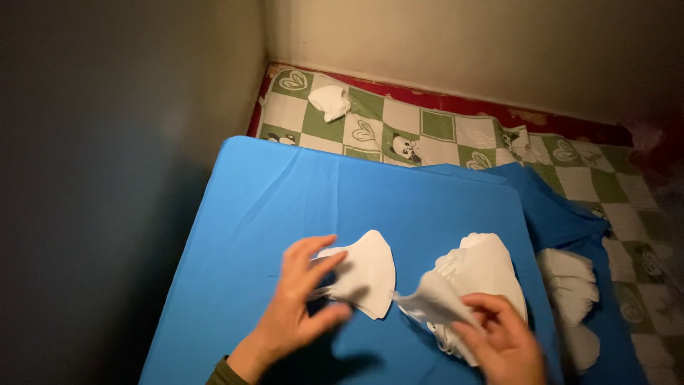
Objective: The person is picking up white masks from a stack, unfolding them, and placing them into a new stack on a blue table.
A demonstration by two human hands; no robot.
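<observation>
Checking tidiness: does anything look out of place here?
Yes: one white mask lies alone on the checked mat by the corner, apart from the stacks on the blue table.

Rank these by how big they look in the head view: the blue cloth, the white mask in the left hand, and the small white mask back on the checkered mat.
1. blue cloth, by far the largest.
2. white mask in the left hand.
3. small white mask on the checkered mat; it lies farther from the camera, so its true size may match.

Both hands (299, 299) (499, 335) hold white masks (367, 274) over blue table (285, 199).
</observation>
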